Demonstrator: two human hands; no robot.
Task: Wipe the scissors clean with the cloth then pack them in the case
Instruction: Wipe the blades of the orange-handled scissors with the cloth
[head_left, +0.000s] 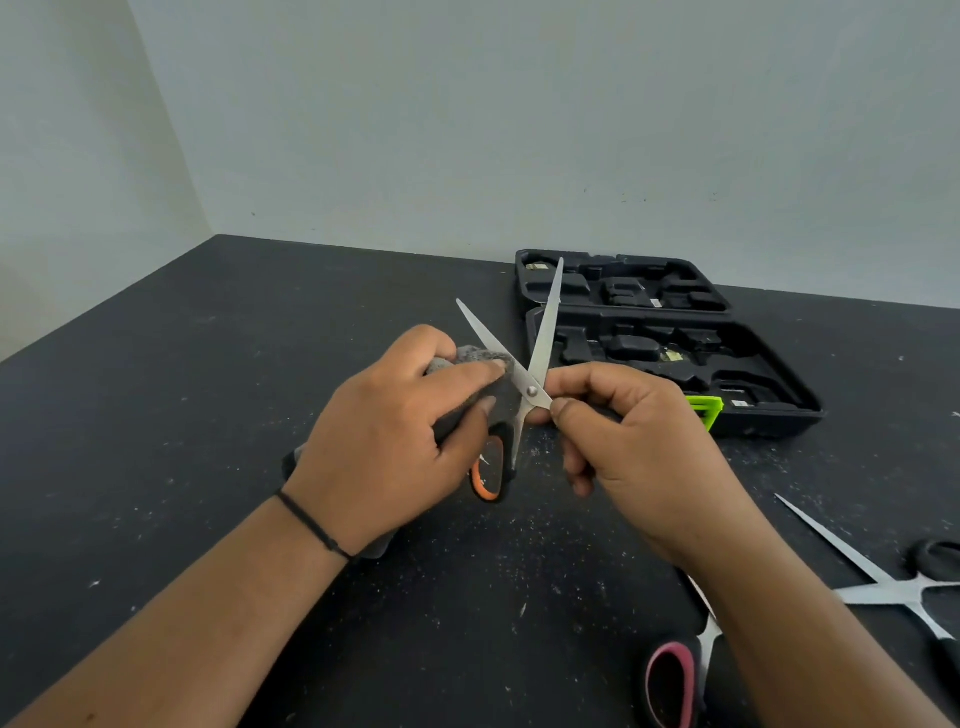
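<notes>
First pair under the cloth, case waiting open

We pinch the grey cloth (480, 364) in our left hand (384, 441) against a blade of the orange-handled scissors (530, 387), held above the table; our right hand (623, 431) grips them. Two pairs (893, 590) lie unpacked; the case (670, 332) holds none.

Even, soft daylight-like light; no hard shadows. Mild glare on scissor blades (545, 332). Wide-angle bending at edges; table (208, 389) sharp, lower corners slightly soft.
</notes>
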